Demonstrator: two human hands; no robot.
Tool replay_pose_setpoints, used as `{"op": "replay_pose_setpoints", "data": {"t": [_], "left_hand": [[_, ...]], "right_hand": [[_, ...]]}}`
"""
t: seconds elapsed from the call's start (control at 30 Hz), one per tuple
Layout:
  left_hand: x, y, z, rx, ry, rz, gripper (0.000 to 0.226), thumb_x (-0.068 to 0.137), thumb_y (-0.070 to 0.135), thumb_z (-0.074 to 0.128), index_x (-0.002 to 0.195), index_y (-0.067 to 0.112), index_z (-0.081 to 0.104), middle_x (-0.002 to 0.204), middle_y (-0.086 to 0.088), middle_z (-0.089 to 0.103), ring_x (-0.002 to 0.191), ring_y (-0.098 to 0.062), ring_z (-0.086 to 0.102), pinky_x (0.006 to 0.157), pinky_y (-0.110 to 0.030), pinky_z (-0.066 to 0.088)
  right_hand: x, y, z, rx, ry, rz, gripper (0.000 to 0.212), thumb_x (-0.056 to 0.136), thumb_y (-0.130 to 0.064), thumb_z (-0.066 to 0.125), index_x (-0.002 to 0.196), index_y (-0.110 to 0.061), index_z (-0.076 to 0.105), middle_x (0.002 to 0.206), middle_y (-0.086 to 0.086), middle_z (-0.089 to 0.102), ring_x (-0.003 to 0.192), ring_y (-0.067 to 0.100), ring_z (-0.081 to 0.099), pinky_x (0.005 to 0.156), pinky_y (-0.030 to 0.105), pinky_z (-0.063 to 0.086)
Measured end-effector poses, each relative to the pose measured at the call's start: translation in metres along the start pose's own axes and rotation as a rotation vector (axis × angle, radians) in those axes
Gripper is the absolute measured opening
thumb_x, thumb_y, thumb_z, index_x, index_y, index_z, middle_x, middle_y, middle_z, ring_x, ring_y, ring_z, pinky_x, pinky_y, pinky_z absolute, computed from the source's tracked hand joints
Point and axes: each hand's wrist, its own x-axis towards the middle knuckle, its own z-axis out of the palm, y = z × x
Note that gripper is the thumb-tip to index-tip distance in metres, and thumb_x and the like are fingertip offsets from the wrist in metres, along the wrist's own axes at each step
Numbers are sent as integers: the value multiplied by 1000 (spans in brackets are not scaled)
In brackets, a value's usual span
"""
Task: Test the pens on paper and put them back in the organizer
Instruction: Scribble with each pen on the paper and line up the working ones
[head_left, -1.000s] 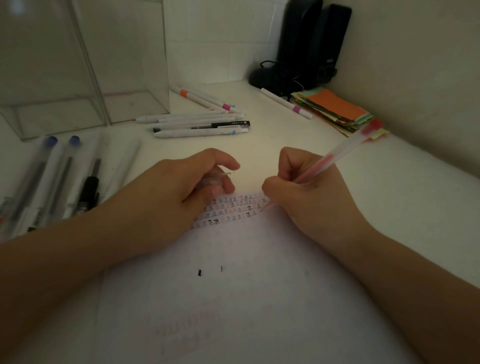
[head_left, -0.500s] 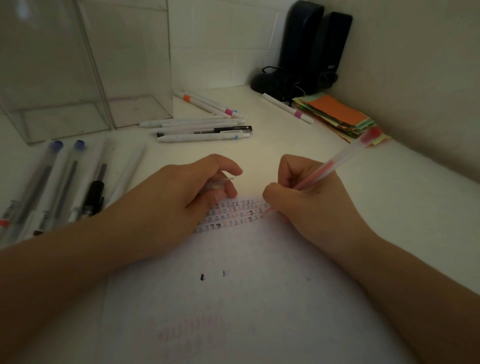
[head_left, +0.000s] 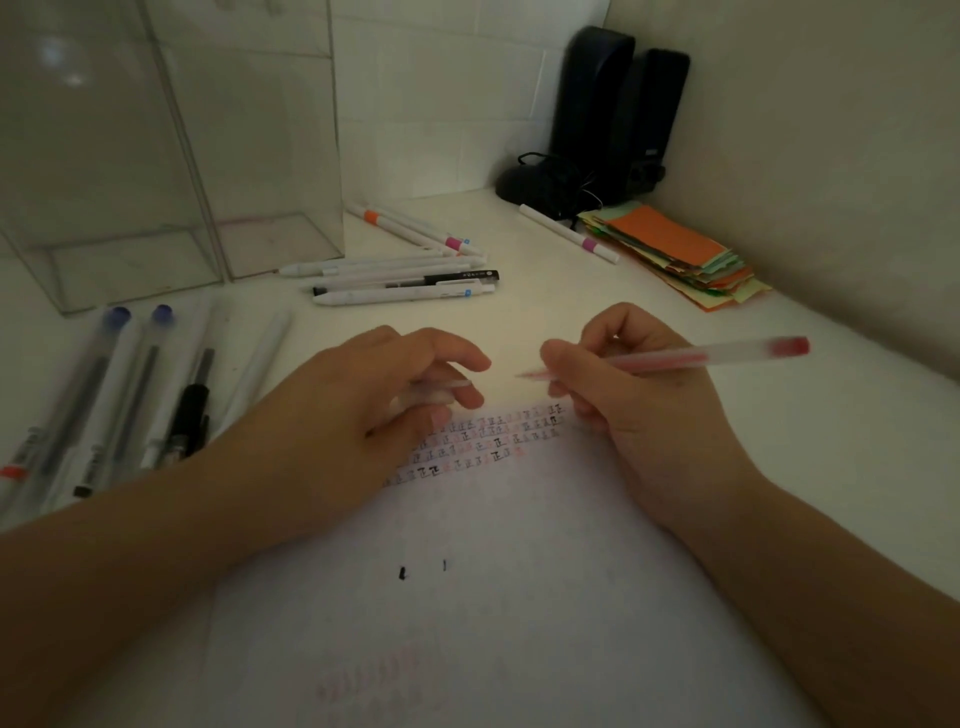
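My right hand (head_left: 639, 395) grips a clear red pen (head_left: 691, 358), held level above the paper (head_left: 493, 597) with its tip pointing left and its red end to the right. My left hand (head_left: 374, 410) rests on the paper and pinches a clear pen cap (head_left: 441, 387) between its fingers. Rows of small written marks (head_left: 483, 441) run across the top of the sheet between both hands. The clear acrylic organizer (head_left: 171, 156) stands at the back left with nothing visible inside.
Several clear pens (head_left: 124, 395) lie at the left edge. White pens (head_left: 405, 283) and markers (head_left: 415, 228) lie behind my hands, one marker (head_left: 569, 234) farther right. A stack of coloured paper notes (head_left: 675, 254) and black speakers (head_left: 613, 114) sit in the back right corner.
My right hand has lifted the red pen off the paper and swung it from upright writing to nearly level, tip toward my left hand. The left hand barely moved.
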Motion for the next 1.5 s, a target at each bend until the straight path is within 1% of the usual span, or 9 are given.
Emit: {"op": "replay_pose_setpoints", "data": {"t": [0.23, 0.37, 0.5, 0.7, 0.87, 1.0, 1.1, 1.3, 1.5], "left_hand": [[-1, 3, -3, -157, 81, -64, 46, 75, 10, 70, 101, 44, 54, 99, 26, 63, 88, 1, 61, 78, -4, 42], [-1, 2, -4, -221, 100, -56, 43, 74, 7, 71, 102, 36, 57, 94, 17, 66, 85, -3, 63, 78, -7, 45], [-1, 2, -3, -224, 89, -18, 38, 73, 16, 70, 100, 39, 56, 94, 18, 65, 87, -1, 63, 78, -7, 45], [-4, 6, 1, 75, 100, 114, 33, 75, 29, 60, 103, 41, 49, 100, 19, 59, 86, 8, 55, 79, -7, 42], [-4, 18, -4, 77, 188, 165, 25, 77, 28, 61, 100, 33, 52, 84, 21, 63, 89, 9, 54, 65, 9, 31], [-7, 18, -7, 134, 177, 191, 18, 77, 33, 51, 95, 30, 52, 99, 16, 57, 88, 7, 54, 66, 10, 29], [-7, 19, -6, 122, 97, 139, 19, 78, 37, 50, 97, 36, 47, 79, 24, 57, 82, 9, 53, 70, 3, 36], [-3, 22, -17, 349, 105, -3, 24, 88, 34, 34, 100, 42, 53, 86, 17, 45, 67, -5, 50, 57, -11, 35], [-9, 14, -35, 615, -37, -332, 31, 90, 53, 35, 105, 35, 55, 94, 13, 54, 85, -5, 50, 80, -22, 41]], "right_hand": [[-5, -5, 4, 139, -282, 6, 18, 70, -30, 74, 62, -18, 63, 54, 1, 62, 45, 9, 46, 43, 16, 37], [-3, -3, 3, 198, -277, 11, 31, 74, -42, 55, 64, -15, 67, 58, 6, 63, 49, 14, 47, 45, 23, 38], [-3, -3, 5, 186, -275, 23, 31, 85, -33, 58, 63, -14, 68, 55, 9, 63, 46, 15, 47, 43, 20, 38], [-9, -10, 11, -122, -344, -102, 34, 90, -34, 47, 62, -20, 60, 49, -1, 56, 44, 9, 44, 46, 16, 38], [-9, -12, 11, -35, -367, -150, 31, 86, -40, 42, 63, -24, 57, 50, -2, 57, 46, 10, 46, 47, 16, 37], [-10, -12, 14, -46, -389, -150, 31, 86, -40, 42, 63, -24, 56, 49, -2, 56, 46, 7, 47, 48, 14, 38], [-7, -11, 17, -11, -359, -54, 30, 84, -44, 51, 68, -19, 56, 49, -2, 54, 46, 9, 45, 47, 15, 37], [3, -8, 10, -302, -132, 98, 66, 69, -65, 42, 126, -31, 43, 53, -5, 57, 46, -1, 47, 55, 16, 38], [4, -4, 6, -397, -137, 62, 19, 91, -37, 47, 104, -32, 59, 46, -4, 53, 41, -1, 43, 46, 7, 35]]}}
